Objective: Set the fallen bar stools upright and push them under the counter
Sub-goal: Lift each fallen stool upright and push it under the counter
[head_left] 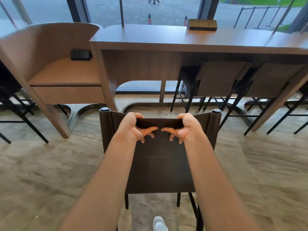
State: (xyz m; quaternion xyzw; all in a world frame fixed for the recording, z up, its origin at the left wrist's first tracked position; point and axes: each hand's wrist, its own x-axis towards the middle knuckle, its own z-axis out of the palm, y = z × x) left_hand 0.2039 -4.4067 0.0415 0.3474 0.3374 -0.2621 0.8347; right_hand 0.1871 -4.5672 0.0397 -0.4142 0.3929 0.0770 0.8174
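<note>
A dark brown bar stool (160, 164) with a leather backrest and black legs stands upright in front of me on the floor. Both hands grip the top edge of its backrest. My left hand (133, 127) holds it left of centre, my right hand (186, 126) right of centre, fingers curled over the near side. The wooden counter (166, 40) runs across ahead of the stool, with an open gap below it straight ahead. The stool is apart from the counter.
Two more stools (216, 80) (270, 80) sit tucked under the counter at the right. A curved wooden partition with a shelf (55, 67) stands at the left, with another stool's black legs (21, 114) beside it. A box (202, 25) rests on the counter.
</note>
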